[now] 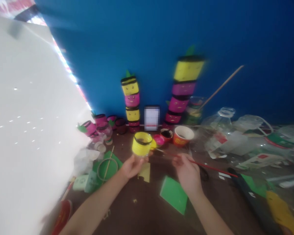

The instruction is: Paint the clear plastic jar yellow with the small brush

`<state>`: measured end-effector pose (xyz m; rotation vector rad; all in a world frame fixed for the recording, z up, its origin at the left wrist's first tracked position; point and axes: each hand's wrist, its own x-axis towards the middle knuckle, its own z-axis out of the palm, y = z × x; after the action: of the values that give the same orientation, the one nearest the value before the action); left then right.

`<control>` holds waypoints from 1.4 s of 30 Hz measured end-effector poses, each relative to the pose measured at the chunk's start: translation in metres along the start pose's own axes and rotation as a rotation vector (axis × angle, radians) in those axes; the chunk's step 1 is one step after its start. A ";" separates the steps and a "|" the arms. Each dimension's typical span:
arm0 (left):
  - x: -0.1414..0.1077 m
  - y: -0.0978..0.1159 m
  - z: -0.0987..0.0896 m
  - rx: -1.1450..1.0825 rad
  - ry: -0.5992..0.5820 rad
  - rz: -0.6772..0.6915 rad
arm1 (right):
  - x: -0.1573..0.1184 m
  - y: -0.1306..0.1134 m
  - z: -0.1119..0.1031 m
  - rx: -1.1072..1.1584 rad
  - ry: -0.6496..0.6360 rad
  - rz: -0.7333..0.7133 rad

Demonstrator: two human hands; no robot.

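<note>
My left hand (134, 165) is closed around the lower part of a yellow-painted cup (141, 147), which it holds above the table. My right hand (187, 169) grips a thin paintbrush (210, 167) with a red handle. The brush's tip end points left, close to the cup's right side and a small yellow paint pot (153, 145). Whether the bristles touch either one is blurred. A pink paint pot (158, 140) and a cup of dark paint (166, 133) stand just behind. Green foam sheet (174, 195) lies between my forearms.
Stacked yellow and pink painted cups, a shorter tower (131, 101) and a taller tower (182, 91), stand against the blue wall. A phone (152, 118) leans between them. Clear plastic bottles (225, 119) crowd the right. A tape ring (107, 169) lies left on green sheets.
</note>
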<state>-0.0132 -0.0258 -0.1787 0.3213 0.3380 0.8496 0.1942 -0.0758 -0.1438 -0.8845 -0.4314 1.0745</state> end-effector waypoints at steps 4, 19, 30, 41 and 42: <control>0.001 0.002 -0.005 -0.052 0.035 -0.002 | 0.001 0.000 0.000 -0.011 -0.028 -0.006; 0.001 0.010 0.016 -0.088 0.031 0.088 | 0.006 -0.008 0.023 -0.549 -0.004 -0.255; 0.009 0.009 0.018 -0.148 0.168 0.206 | 0.019 -0.002 0.042 -0.714 -0.138 -0.294; 0.010 0.007 0.019 -0.141 0.161 0.188 | 0.018 -0.003 0.032 -0.669 -0.098 -0.278; 0.010 0.007 0.019 -0.135 0.161 0.182 | 0.017 -0.004 0.030 -0.601 -0.072 -0.259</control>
<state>-0.0036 -0.0165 -0.1603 0.1597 0.4034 1.0754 0.1828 -0.0490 -0.1243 -1.2765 -0.9326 0.7421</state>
